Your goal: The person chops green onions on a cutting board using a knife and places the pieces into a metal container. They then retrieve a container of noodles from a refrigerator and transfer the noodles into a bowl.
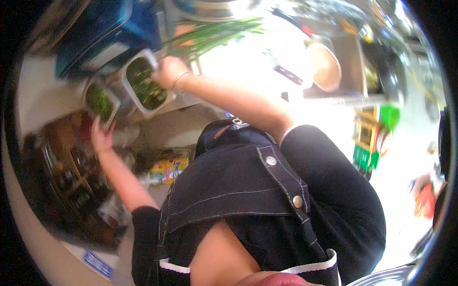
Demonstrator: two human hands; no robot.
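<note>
My right hand (171, 72), with a thin bracelet at the wrist, grips the rim of a white rectangular tub (127, 83). Chopped greens (145, 85) lie in that tub, which is tilted towards me. Farther left, my left hand (102, 137) has its thumb and fingers on either side of the near corner of a smaller container (116, 103). Bright green leafy pieces (99, 102) fill this second container. Motion blurs both containers, and the undersides are hidden.
Long green stalks (214, 34) lie on the bright worktop beyond my right hand. A knife handle (288, 75) and a pale round object (323, 68) are farther right. A blue box (107, 46) stands behind the containers. Dark cluttered shelving (71, 171) is below left.
</note>
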